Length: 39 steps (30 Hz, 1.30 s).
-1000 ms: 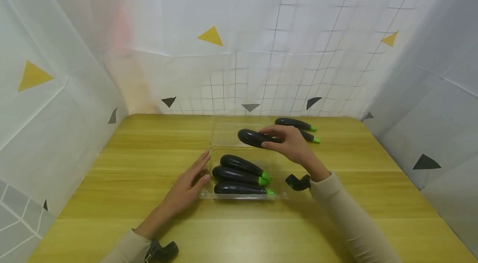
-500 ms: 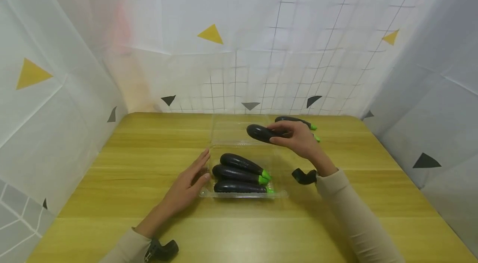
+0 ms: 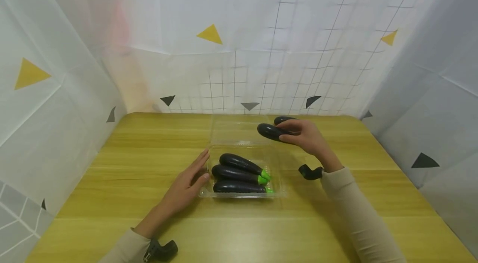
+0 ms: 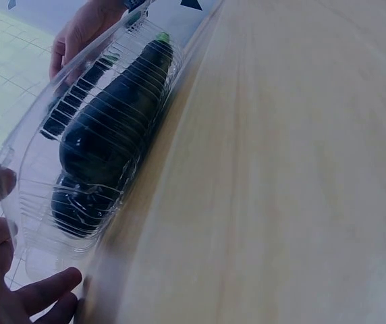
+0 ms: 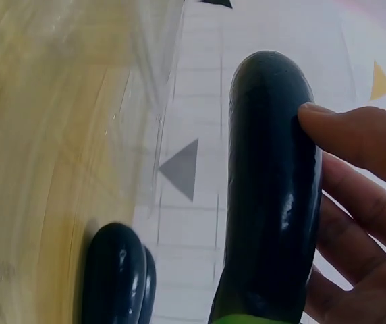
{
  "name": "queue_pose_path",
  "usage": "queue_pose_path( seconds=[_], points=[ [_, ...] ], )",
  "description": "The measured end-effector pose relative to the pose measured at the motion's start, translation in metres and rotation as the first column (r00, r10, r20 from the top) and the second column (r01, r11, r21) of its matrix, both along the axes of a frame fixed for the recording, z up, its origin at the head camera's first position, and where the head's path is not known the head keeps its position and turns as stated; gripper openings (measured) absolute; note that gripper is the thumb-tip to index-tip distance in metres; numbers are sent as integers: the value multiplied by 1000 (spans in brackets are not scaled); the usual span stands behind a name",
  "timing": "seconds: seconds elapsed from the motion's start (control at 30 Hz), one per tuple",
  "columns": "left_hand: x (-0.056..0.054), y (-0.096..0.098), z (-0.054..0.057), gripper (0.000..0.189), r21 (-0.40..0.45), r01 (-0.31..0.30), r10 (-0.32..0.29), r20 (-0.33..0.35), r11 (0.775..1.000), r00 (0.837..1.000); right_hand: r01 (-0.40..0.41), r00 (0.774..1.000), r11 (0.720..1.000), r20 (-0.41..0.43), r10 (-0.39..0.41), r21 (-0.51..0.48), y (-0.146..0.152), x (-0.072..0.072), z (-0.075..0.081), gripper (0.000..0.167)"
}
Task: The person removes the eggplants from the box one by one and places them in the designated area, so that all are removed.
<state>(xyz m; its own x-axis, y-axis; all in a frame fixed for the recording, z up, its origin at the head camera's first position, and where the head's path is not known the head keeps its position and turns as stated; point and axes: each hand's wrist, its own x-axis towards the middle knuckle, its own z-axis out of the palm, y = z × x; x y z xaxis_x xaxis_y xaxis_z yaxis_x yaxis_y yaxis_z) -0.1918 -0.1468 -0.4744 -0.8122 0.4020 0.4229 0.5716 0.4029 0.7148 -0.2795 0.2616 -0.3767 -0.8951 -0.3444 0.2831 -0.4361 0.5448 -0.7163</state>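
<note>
My right hand (image 3: 305, 136) pinches a dark eggplant (image 3: 269, 132) between thumb and fingers, lifted above the table. The right wrist view shows its rounded end pointing up and its green stem end (image 5: 250, 318) at the bottom edge. My left hand (image 3: 185, 184) rests with straight fingers against the left side of a clear plastic clamshell box (image 3: 242, 195). Inside lie three eggplants (image 3: 239, 174), stacked side by side with green stems to the right. Through the box's ribbed wall, the left wrist view shows eggplants (image 4: 115, 121).
The box's clear lid (image 3: 235, 131) lies folded back behind it. At the back right, another eggplant (image 3: 282, 119) is partly hidden by my right hand; two eggplants (image 5: 114, 277) show low in the right wrist view. White sheets (image 3: 179, 76) enclose the wooden table (image 3: 149, 138).
My right hand has carried the eggplant to the right and slightly back, away from the box toward the back-right eggplants. The left hand and the box have stayed put.
</note>
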Motion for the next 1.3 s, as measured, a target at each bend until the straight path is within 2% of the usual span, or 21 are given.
queue_pose_path(
  seconds=[0.33, 1.3],
  points=[
    [1, 0, 2, 59, -9, -6, 6, -14, 1000, 1000, 81, 997, 995, 0, -81, 56, 17, -8, -5, 37],
    [1, -1, 0, 60, -22, -12, 12, -7, 1000, 1000, 122, 993, 981, -17, -120, 154, 48, -26, -27, 34]
  ],
)
